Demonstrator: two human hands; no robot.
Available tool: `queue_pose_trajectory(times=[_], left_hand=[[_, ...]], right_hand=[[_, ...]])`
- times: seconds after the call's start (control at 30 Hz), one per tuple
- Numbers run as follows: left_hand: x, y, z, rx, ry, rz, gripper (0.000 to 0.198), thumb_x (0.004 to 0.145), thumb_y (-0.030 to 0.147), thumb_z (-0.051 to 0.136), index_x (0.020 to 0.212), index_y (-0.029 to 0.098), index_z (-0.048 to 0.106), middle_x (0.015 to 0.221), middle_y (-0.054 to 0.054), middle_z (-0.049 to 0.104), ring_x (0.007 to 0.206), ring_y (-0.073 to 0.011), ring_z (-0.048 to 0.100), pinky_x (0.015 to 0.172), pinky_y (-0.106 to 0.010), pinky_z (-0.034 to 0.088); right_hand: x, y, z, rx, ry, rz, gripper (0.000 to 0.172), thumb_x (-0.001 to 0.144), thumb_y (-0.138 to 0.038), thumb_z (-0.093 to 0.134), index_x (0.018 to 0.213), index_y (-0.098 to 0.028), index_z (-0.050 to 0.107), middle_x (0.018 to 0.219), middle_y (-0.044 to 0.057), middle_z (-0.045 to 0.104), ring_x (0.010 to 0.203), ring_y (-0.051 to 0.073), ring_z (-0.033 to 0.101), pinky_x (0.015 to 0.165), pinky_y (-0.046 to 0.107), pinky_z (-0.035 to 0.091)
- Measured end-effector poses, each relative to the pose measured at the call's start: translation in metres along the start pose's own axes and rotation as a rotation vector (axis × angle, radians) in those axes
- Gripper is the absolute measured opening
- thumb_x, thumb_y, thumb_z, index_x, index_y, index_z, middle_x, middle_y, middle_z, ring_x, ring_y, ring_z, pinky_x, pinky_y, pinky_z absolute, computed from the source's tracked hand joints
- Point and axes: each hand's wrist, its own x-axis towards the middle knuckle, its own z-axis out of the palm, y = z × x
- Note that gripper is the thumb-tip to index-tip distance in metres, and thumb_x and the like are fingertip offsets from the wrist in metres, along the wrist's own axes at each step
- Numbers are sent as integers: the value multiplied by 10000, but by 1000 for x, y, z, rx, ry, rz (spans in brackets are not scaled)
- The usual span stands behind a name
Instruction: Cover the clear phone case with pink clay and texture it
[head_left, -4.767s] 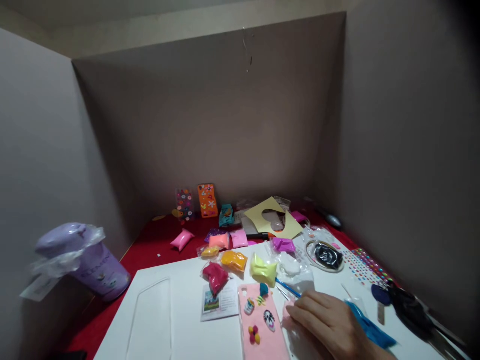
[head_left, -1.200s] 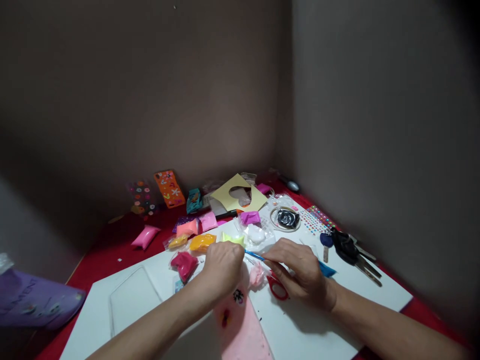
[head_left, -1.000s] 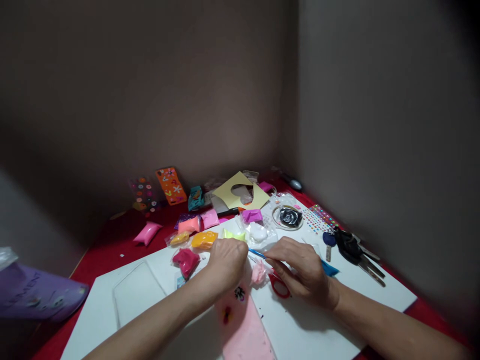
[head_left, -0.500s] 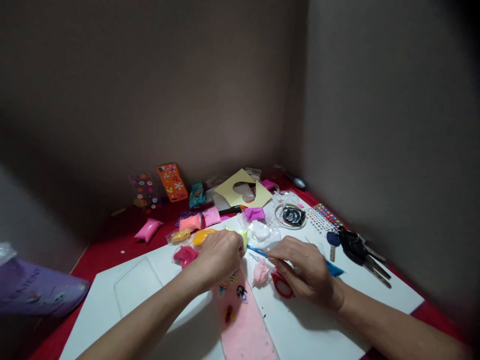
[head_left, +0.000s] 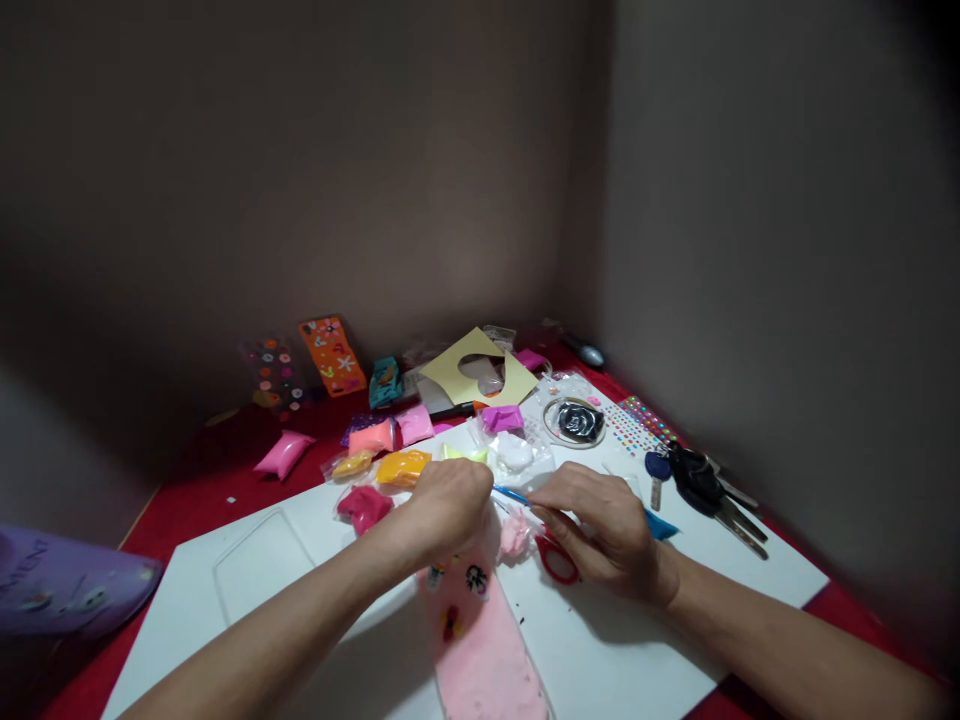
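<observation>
A pale pink phone case lies on the white board in front of me, with small coloured figures on its upper part. Over its far end my left hand is closed, its fingertips turned away; what they hold, if anything, is hidden. My right hand pinches a thin blue stick-like tool, whose tip points left towards the left hand. Beneath and beside the right hand lie a lump of pale pink clay in clear wrap and red-handled scissors, partly covered.
Behind the hands lie clay packets, including yellow, magenta and black. A cream card with a cut-out leans farther back. Keys and a gem sticker sheet are at right. A purple bottle stands left.
The whole view has shifted slightly. My left hand has moved a little to the right, closer to the blue tool's tip. The right hand keeps its pinch on the tool.
</observation>
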Motion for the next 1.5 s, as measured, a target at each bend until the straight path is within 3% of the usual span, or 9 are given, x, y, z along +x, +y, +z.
queue_pose_trajectory(times=[0.23,0.33,0.57,0.77,0.97,1.2,1.3,1.4,1.5], left_hand=[[-31,-16,-12,-344,137,56,110,724,158,423,687,190,522,646,6,615,573,-131,575,467,-209,357],[-47,-21,-5,-733,108,-8,49,708,165,462,674,183,493,551,25,566,461,-116,538,404,-201,371],[-66,-23,16,-1081,216,-5,71,701,201,582,748,148,580,600,19,563,506,-98,515,466,-217,412],[-67,-31,27,-1081,318,-70,132,754,255,563,688,147,598,564,31,522,449,-76,432,437,-210,346],[-64,-50,30,-701,652,-29,211,849,265,481,698,171,594,610,20,539,586,-117,490,574,-243,384],[-57,-60,34,-667,749,27,217,792,79,447,812,186,635,966,-57,608,929,-188,556,771,-325,453],[-63,-49,31,-774,674,133,209,794,139,520,920,209,671,1172,-76,548,1004,-206,542,810,-353,461],[-71,-29,28,-1036,252,300,311,764,179,608,1069,232,637,1119,-70,583,938,-196,569,755,-322,483],[-76,-13,30,-1116,253,356,294,714,172,664,1006,207,657,1045,-60,577,972,-207,531,778,-306,447]], right_hand=[[-1,0,-1,-29,-33,28,178,805,-106,533,944,-176,619,725,41,651,656,155,578,588,302,463],[0,-3,0,-67,-79,35,120,809,-161,548,895,-176,631,740,50,642,679,162,571,606,306,459],[-2,-10,3,-198,-177,106,138,795,-299,583,744,-178,626,788,60,577,722,181,523,614,311,416],[-2,-9,7,-126,-232,226,57,810,-202,550,816,-169,596,811,70,580,795,202,526,671,326,420],[-4,-6,8,137,-251,352,104,866,-215,501,782,-182,553,746,28,570,704,151,529,642,290,443],[-5,-7,10,487,-235,472,153,899,-306,479,793,-195,488,778,15,538,693,118,547,615,254,469],[-5,-10,12,604,-236,496,169,895,-336,483,795,-199,478,779,2,527,583,83,510,535,225,451],[-7,-14,13,691,-254,533,158,882,-334,510,810,-196,486,764,-13,522,446,38,410,417,191,377],[-9,-18,14,751,-266,578,149,876,-323,525,812,-192,494,668,-44,483,416,35,369,385,181,323]])
